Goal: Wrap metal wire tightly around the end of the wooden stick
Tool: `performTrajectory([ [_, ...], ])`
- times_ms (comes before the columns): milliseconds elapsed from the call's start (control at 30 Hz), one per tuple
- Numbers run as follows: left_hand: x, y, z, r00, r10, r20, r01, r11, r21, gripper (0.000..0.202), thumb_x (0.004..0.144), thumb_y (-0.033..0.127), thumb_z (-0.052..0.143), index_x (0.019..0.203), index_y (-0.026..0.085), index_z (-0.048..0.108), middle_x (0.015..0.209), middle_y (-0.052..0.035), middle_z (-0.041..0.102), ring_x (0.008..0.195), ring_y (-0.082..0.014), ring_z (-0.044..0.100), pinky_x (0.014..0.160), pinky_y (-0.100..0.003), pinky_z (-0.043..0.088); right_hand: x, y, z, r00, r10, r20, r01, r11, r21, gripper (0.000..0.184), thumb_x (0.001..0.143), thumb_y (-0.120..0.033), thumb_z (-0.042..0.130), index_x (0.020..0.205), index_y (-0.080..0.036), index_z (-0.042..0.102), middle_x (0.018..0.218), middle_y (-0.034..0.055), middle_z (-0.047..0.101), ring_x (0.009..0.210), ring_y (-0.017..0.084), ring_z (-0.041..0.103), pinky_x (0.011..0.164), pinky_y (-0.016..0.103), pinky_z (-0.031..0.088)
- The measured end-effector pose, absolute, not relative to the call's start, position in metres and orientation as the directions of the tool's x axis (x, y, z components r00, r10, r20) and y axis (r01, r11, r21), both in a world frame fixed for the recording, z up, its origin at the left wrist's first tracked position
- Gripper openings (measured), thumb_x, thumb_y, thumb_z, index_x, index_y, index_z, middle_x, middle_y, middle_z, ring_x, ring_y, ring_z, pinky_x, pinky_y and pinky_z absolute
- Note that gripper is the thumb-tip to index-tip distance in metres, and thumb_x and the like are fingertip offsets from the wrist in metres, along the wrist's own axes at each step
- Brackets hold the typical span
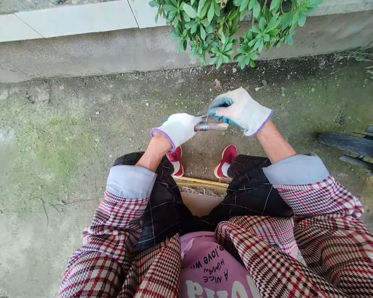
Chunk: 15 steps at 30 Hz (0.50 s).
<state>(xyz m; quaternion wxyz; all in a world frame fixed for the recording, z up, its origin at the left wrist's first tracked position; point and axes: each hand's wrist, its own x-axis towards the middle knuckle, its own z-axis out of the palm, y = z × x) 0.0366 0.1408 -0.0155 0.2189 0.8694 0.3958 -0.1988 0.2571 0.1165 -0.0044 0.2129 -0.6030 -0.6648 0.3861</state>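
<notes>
My left hand [182,127], in a white work glove with a purple cuff edge, is closed around a short wooden handle [217,126]. A coil of thin wire [202,126] is wound around the handle close to my glove. Just above it a dark thin metal piece [202,116] runs towards my right fingers. My right hand [240,109], in a white glove with blue-green coated fingers, is pinched at that end, above the handle. What exactly its fingertips grip is hidden; a fine wire strand shows beside them.
A low concrete ledge [105,56] with pale tiles runs across the back, and a leafy green bush [217,31] hangs over it. Dark wheel-like parts [349,147] stand at the right. Below my knees lie yellowish strips [202,182] between my red shoes [226,159].
</notes>
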Motion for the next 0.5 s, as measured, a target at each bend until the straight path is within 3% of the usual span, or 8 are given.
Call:
performTrajectory([
  [67, 0.036, 0.140, -0.011, 0.654, 0.613, -0.443, 0.756, -0.554, 0.350, 0.033, 0.101, 0.027, 0.056, 0.122, 0.022, 0.081, 0.098, -0.0077, 0.080, 0.097, -0.0257, 0.075, 0.086, -0.035, 0.054, 0.260, 0.119, -0.007, -0.159, 0.967, -0.198, 0.584, -0.070, -0.809, 0.009, 0.083, -0.020, 0.073, 0.077, -0.025, 0.078, 0.084, 0.0048, 0.079, 0.086, 0.027, 0.073, 0.083, 0.042, 0.062],
  [167, 0.033, 0.142, -0.006, 0.629, 0.704, -0.329, 0.728, -0.387, 0.566, 0.023, 0.094, 0.025, 0.065, 0.111, 0.018, 0.080, 0.090, -0.0030, 0.076, 0.084, -0.0200, 0.069, 0.075, -0.031, 0.053, 0.253, 0.117, -0.005, -0.110, 0.954, -0.280, 0.464, -0.200, -0.863, 0.013, 0.086, -0.026, 0.077, 0.073, -0.026, 0.075, 0.076, 0.0053, 0.075, 0.070, 0.024, 0.066, 0.064, 0.039, 0.060],
  [233, 0.031, 0.147, -0.006, 0.551, 0.773, -0.315, 0.737, -0.272, 0.619, 0.025, 0.094, 0.025, 0.066, 0.115, 0.017, 0.077, 0.090, -0.0028, 0.075, 0.077, -0.0181, 0.065, 0.067, -0.031, 0.052, 0.244, 0.113, -0.003, -0.093, 0.950, -0.299, 0.431, -0.232, -0.872, 0.021, 0.089, -0.022, 0.076, 0.069, -0.025, 0.069, 0.068, 0.0036, 0.070, 0.060, 0.020, 0.061, 0.057, 0.036, 0.056],
  [300, 0.029, 0.151, -0.009, 0.475, 0.826, -0.305, 0.771, -0.222, 0.598, 0.028, 0.098, 0.023, 0.061, 0.122, 0.017, 0.075, 0.095, -0.0047, 0.076, 0.079, -0.0187, 0.066, 0.068, -0.033, 0.054, 0.233, 0.109, -0.001, -0.124, 0.943, -0.310, 0.430, -0.230, -0.873, 0.024, 0.089, -0.015, 0.074, 0.068, -0.024, 0.067, 0.066, 0.0016, 0.068, 0.057, 0.017, 0.060, 0.055, 0.032, 0.055],
  [367, 0.027, 0.154, -0.013, 0.430, 0.858, -0.280, 0.813, -0.233, 0.534, 0.029, 0.101, 0.023, 0.058, 0.123, 0.017, 0.076, 0.102, -0.0070, 0.078, 0.088, -0.0211, 0.070, 0.078, -0.035, 0.057, 0.223, 0.104, 0.002, -0.195, 0.917, -0.347, 0.431, -0.238, -0.871, 0.021, 0.090, -0.012, 0.074, 0.072, -0.022, 0.071, 0.067, 0.0008, 0.069, 0.057, 0.015, 0.062, 0.055, 0.030, 0.054],
  [500, 0.027, 0.152, -0.021, 0.449, 0.826, -0.340, 0.887, -0.363, 0.287, 0.037, 0.106, 0.023, 0.048, 0.125, 0.017, 0.079, 0.112, -0.0139, 0.081, 0.107, -0.0279, 0.076, 0.094, -0.039, 0.057, 0.218, 0.098, 0.008, -0.265, 0.880, -0.393, 0.453, -0.246, -0.857, 0.015, 0.091, -0.015, 0.073, 0.078, -0.022, 0.076, 0.071, 0.0014, 0.073, 0.060, 0.016, 0.064, 0.056, 0.030, 0.054],
])
